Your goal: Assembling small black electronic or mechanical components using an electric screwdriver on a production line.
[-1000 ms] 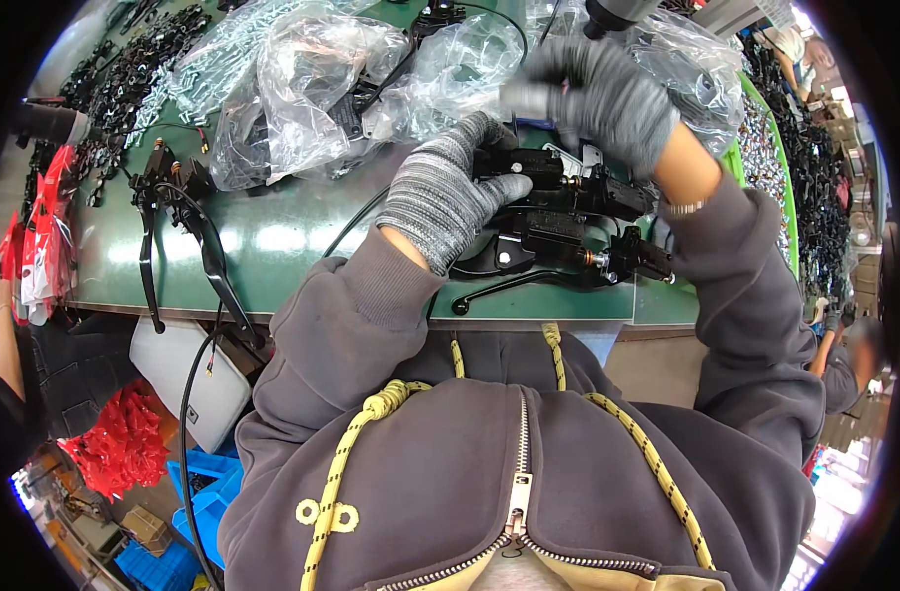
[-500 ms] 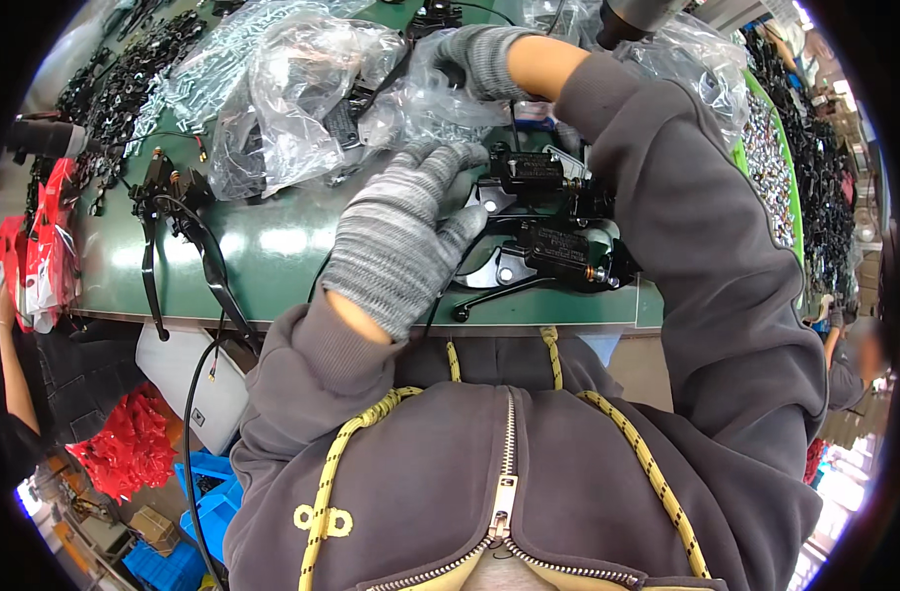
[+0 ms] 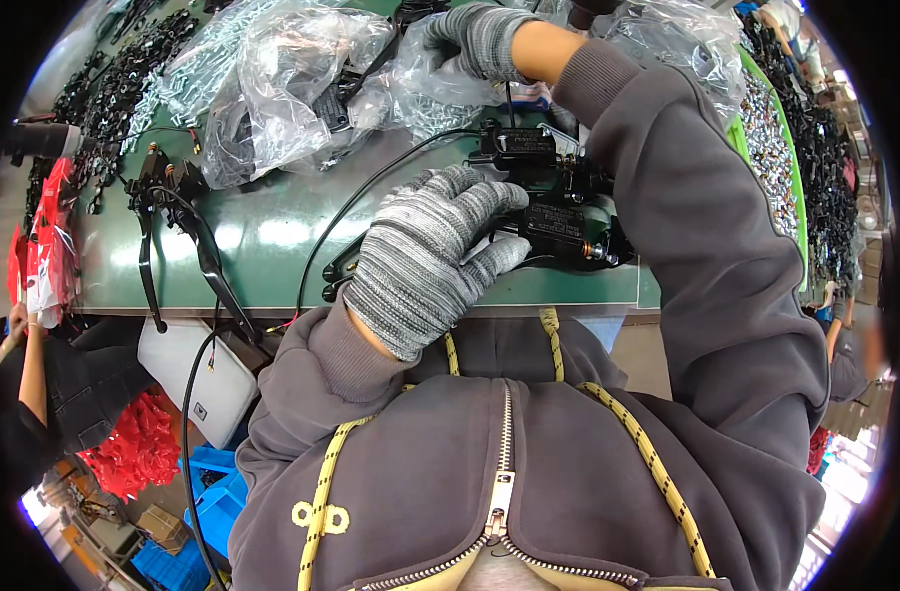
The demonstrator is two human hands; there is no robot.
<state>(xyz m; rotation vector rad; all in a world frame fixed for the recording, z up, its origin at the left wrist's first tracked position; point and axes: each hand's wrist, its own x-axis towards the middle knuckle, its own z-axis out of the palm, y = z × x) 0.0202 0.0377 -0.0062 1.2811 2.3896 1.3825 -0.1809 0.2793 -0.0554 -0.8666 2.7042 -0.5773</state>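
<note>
My left hand (image 3: 435,258), in a grey striped knit glove, closes its thumb and fingers around the lever end of the nearer black brake lever assembly (image 3: 556,229). Its lever mostly disappears under the palm. Just beyond lies a second such assembly (image 3: 521,148), with a black cable running left from it. My right hand (image 3: 481,41), gloved alike, reaches to the back over a clear plastic bag (image 3: 435,89) of small silvery screws. Its fingers are curled; the fingertips are hidden, and I cannot make out what is in them.
Another pair of black levers (image 3: 179,212) lies at the left on the green table (image 3: 282,231). Behind are a crumpled plastic bag (image 3: 297,79) and loose silvery bolts (image 3: 208,64). A green-rimmed bin of small metal parts (image 3: 770,158) stands right. At far left, another person's hand (image 3: 36,320) touches red bags.
My left hand has moved right and nearer, from beside the two assemblies onto the nearer one, covering its lever. My right hand has shifted only slightly over the bag.
</note>
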